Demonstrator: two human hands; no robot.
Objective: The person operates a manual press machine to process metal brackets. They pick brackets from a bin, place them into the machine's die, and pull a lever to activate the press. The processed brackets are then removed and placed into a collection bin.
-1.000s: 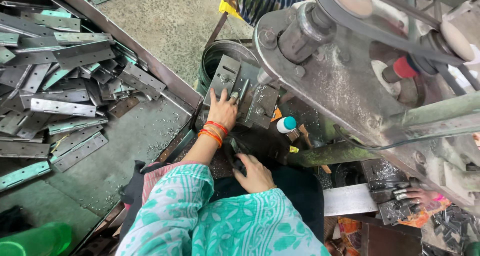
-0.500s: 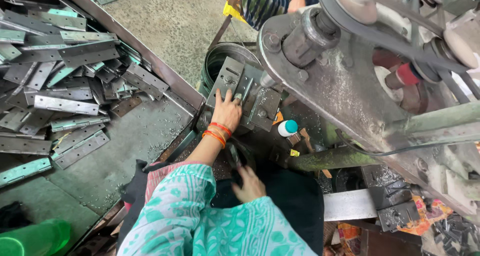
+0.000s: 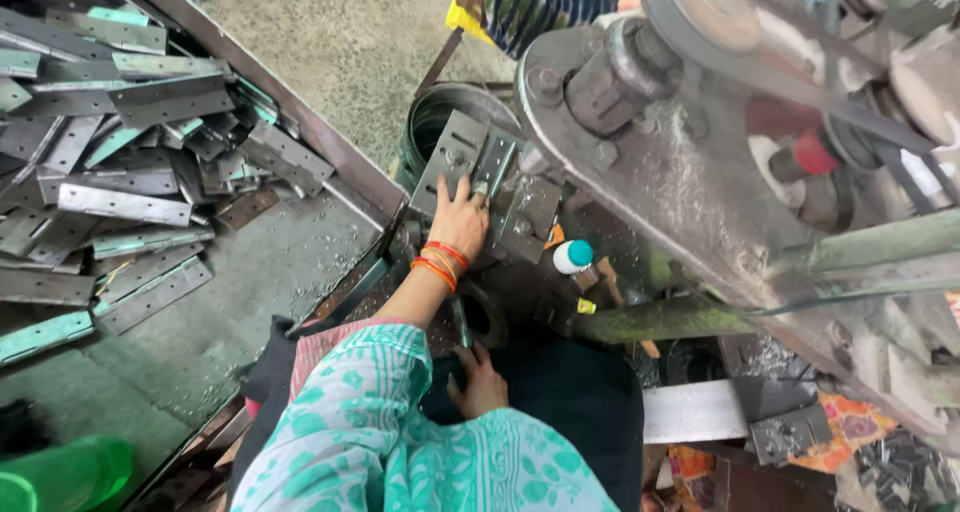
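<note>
Left hand (image 3: 462, 220) lies flat, fingers spread, on the metal hinge plate (image 3: 452, 157) in the press (image 3: 700, 172), no closed grip. Right hand (image 3: 480, 382) sits below the press, near the dark ring (image 3: 478, 317); grip can't tell. Hinge pile (image 3: 110, 142) lies well left of the press.

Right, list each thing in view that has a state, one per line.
left hand: stretched forward, flat on the metal plate at the press
right hand: low, by the dark cloth
white bottle: capped, teal lid
hinge strips: heaped loose
</note>
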